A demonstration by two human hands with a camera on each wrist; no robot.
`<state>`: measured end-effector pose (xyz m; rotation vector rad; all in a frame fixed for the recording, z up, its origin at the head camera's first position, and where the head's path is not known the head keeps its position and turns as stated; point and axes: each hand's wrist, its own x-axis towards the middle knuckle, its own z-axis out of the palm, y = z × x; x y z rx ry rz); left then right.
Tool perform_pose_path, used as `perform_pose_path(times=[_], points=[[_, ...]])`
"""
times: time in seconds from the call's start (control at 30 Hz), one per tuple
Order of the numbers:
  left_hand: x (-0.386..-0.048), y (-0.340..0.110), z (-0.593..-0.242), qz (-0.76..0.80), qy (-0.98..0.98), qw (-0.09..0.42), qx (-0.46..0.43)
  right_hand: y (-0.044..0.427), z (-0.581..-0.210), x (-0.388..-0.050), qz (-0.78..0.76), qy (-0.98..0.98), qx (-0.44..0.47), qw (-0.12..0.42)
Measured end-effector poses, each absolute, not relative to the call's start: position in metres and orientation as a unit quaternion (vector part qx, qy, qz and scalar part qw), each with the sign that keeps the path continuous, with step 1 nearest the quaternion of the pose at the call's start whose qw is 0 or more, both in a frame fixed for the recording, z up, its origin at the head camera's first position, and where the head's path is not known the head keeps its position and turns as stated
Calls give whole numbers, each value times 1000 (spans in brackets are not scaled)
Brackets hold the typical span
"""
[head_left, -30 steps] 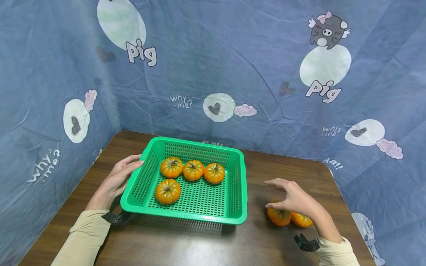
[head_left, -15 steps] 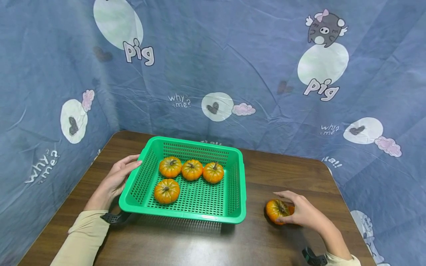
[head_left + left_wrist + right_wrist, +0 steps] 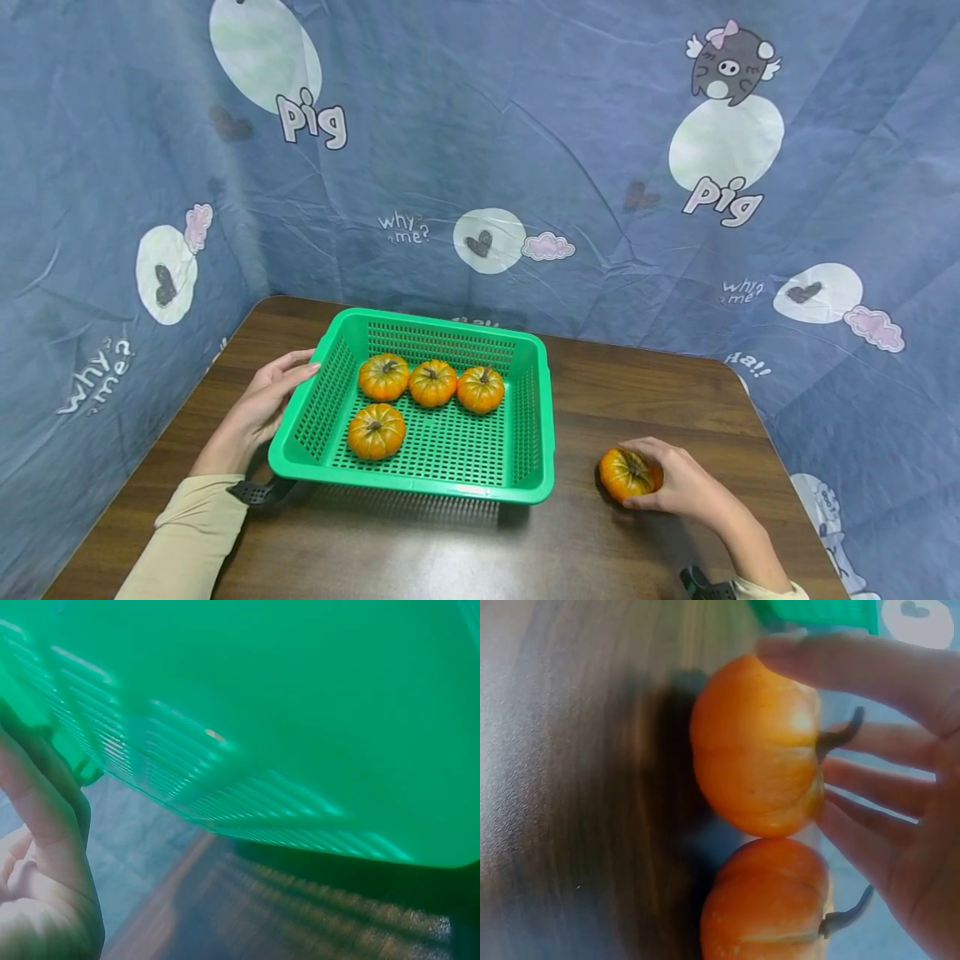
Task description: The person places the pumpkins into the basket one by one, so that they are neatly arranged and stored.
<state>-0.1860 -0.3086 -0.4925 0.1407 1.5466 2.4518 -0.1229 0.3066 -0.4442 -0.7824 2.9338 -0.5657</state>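
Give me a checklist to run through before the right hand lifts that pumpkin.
1. Right hand round the held pumpkin: ok, thumb and fingers on opposite sides.
2. Held pumpkin apart from the neighbouring pumpkin: not ok, they appear to touch.
3. Left hand at the green basket: ok, touching its left rim.
4. Room in the basket: ok, bare floor at near right, beside four basket pumpkins.
5. Basket flat on the table: cannot tell.

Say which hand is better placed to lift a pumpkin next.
Likely the right hand: it curls round a pumpkin outside the green basket, while the left hand is at the basket's opposite side.
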Motion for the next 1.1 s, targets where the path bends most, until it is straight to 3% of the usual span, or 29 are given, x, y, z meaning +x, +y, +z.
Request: perform_pose_path(times=[0.4, 0.9, 1.1], points=[[-186, -309, -491, 838, 530, 119, 45, 304, -449, -124, -196, 953, -228, 22], [-185, -308, -491, 838, 530, 118, 46, 300, -458, -125, -222, 949, -220, -42], [-186, -308, -493, 840, 527, 119, 50, 299, -454, -127, -261, 940, -218, -20]])
